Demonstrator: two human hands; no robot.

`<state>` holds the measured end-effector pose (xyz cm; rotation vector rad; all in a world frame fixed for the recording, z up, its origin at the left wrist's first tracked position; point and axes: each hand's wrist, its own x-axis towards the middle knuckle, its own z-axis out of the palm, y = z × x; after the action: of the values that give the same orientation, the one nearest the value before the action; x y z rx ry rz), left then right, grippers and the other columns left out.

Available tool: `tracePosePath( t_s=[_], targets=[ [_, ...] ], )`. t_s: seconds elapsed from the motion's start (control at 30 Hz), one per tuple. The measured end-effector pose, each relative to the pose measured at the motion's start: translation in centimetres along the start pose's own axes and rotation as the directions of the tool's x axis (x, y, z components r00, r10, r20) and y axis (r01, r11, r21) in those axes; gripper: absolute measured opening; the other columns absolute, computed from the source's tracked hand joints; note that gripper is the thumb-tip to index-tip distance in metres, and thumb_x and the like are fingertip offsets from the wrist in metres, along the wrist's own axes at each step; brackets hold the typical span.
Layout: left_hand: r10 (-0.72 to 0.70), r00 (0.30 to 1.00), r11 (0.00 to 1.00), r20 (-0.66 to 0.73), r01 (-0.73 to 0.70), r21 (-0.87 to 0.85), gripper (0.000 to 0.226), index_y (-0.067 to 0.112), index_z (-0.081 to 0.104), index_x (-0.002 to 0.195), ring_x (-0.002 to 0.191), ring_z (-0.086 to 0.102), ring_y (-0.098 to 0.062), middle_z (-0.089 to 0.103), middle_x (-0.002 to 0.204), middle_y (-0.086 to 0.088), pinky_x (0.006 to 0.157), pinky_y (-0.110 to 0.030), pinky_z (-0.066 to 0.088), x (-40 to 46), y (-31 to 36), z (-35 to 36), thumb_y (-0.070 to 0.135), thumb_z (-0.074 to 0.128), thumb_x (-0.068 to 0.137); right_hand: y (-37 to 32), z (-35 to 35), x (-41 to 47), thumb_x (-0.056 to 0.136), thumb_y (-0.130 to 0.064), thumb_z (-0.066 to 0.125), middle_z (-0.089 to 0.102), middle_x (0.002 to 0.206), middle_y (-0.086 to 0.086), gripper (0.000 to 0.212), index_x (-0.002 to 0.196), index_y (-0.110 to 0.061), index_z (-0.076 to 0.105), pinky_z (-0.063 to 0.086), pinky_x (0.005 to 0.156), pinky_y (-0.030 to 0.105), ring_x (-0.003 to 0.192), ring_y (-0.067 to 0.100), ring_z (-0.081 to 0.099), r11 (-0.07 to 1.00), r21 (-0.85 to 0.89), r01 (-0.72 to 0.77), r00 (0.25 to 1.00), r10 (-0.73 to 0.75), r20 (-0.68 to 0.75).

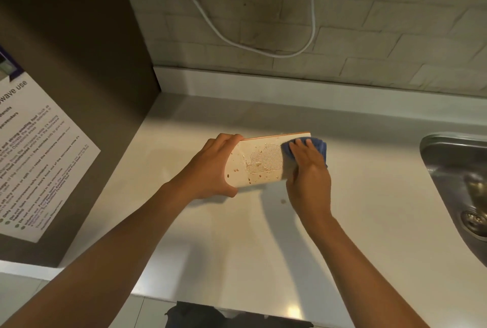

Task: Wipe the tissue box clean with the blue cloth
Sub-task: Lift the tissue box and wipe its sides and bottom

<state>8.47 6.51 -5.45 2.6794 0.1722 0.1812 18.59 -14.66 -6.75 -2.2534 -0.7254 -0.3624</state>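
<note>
A white tissue box (259,163) with an orange top edge is tilted up above the counter, its broad face toward me, spotted with brown crumbs and stains around a dotted patch. My left hand (210,169) grips the box's left end, thumb at the bottom and fingers over the top. My right hand (308,169) presses a folded blue cloth (320,147) flat against the box's right end, fingers straight. Most of the cloth is hidden under that hand.
The pale counter (237,235) carries a small brown stain (283,201) below the box. A steel sink (458,177) lies at the right. A dark cabinet side with a printed notice (34,159) stands at the left. A white cable (263,48) hangs on the tiled wall behind.
</note>
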Motion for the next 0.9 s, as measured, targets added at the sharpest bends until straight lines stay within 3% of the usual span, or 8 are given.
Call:
tracePosePath(
  t_s=[0.1, 0.2, 0.3, 0.47, 0.6, 0.77, 0.9],
  targets=[
    [-0.004, 1.000, 1.000, 0.003, 0.004, -0.006, 0.112, 0.039, 0.027, 0.143, 0.122, 0.038, -0.010, 0.032, 0.137, 0.018, 0.089, -0.030, 0.053, 0.0, 0.1, 0.0, 0.044, 0.093, 0.054, -1.5, 1.3, 1.8, 0.081, 0.008, 0.066, 0.058, 0.134, 0.016, 0.049, 0.129, 0.000, 0.059, 0.044, 0.104, 0.051, 0.129, 0.035, 0.049, 0.999, -0.048, 0.024, 0.999, -0.023, 0.028],
    [-0.014, 1.000, 1.000, 0.009, 0.014, -0.005, 0.112, 0.040, 0.025, 0.144, 0.123, 0.040, -0.010, 0.033, 0.138, 0.017, 0.091, -0.034, 0.055, 0.3, -0.1, -0.1, 0.049, 0.093, 0.054, -2.8, 2.7, -0.3, 0.072, 0.014, 0.067, 0.060, 0.131, 0.016, 0.055, 0.126, 0.001, 0.061, 0.037, 0.110, 0.046, 0.128, 0.034, 0.051, 0.985, -0.090, 0.145, 0.986, -0.136, 0.097],
    [-0.008, 1.000, 1.000, 0.014, 0.008, -0.014, 0.111, 0.042, 0.026, 0.142, 0.123, 0.039, -0.009, 0.032, 0.138, 0.019, 0.089, -0.032, 0.055, 0.3, -0.2, 0.0, 0.047, 0.093, 0.054, -1.8, 1.6, -2.8, 0.064, 0.022, 0.068, 0.062, 0.129, 0.013, 0.064, 0.123, -0.004, 0.065, 0.037, 0.107, 0.042, 0.125, 0.032, 0.055, 0.983, -0.084, 0.161, 0.985, -0.155, 0.077],
    [-0.016, 1.000, 0.999, 0.000, 0.016, -0.028, 0.110, 0.043, 0.026, 0.141, 0.123, 0.038, -0.008, 0.033, 0.136, 0.019, 0.090, -0.029, 0.053, 0.3, 0.0, 0.1, 0.043, 0.093, 0.054, -0.5, 0.1, 0.4, 0.069, 0.015, 0.073, 0.065, 0.122, 0.019, 0.052, 0.118, 0.001, 0.066, 0.052, 0.090, 0.056, 0.117, 0.040, 0.059, 0.992, -0.089, 0.088, 0.996, -0.088, 0.014],
    [-0.033, 0.999, 0.999, 0.002, 0.033, -0.028, 0.114, 0.040, 0.023, 0.143, 0.123, 0.037, -0.009, 0.032, 0.137, 0.018, 0.091, -0.028, 0.051, 0.4, 0.0, 0.0, 0.044, 0.094, 0.054, -1.9, 1.9, 1.5, 0.078, 0.007, 0.066, 0.059, 0.131, 0.018, 0.049, 0.126, 0.002, 0.061, 0.040, 0.107, 0.048, 0.127, 0.038, 0.051, 0.991, -0.073, 0.108, 0.992, -0.103, 0.073],
    [-0.040, 0.999, 0.999, 0.005, 0.040, -0.019, 0.115, 0.039, 0.024, 0.144, 0.124, 0.037, -0.008, 0.031, 0.138, 0.018, 0.090, -0.027, 0.051, 0.3, -0.1, 0.4, 0.047, 0.094, 0.054, -0.7, 1.7, -2.2, 0.063, 0.015, 0.078, 0.063, 0.128, 0.013, 0.064, 0.123, -0.003, 0.065, 0.036, 0.105, 0.043, 0.122, 0.033, 0.057, 0.976, -0.095, 0.195, 0.977, -0.185, 0.104],
    [-0.030, 1.000, 0.999, -0.004, 0.030, -0.029, 0.113, 0.040, 0.025, 0.144, 0.124, 0.036, -0.007, 0.031, 0.138, 0.019, 0.091, -0.026, 0.050, 0.2, 0.0, 0.4, 0.043, 0.093, 0.054, 0.6, -0.2, -0.7, 0.065, 0.017, 0.076, 0.063, 0.126, 0.016, 0.059, 0.121, -0.001, 0.066, 0.050, 0.095, 0.054, 0.119, 0.036, 0.058, 0.992, -0.091, 0.092, 0.995, -0.090, 0.031]
  ],
)
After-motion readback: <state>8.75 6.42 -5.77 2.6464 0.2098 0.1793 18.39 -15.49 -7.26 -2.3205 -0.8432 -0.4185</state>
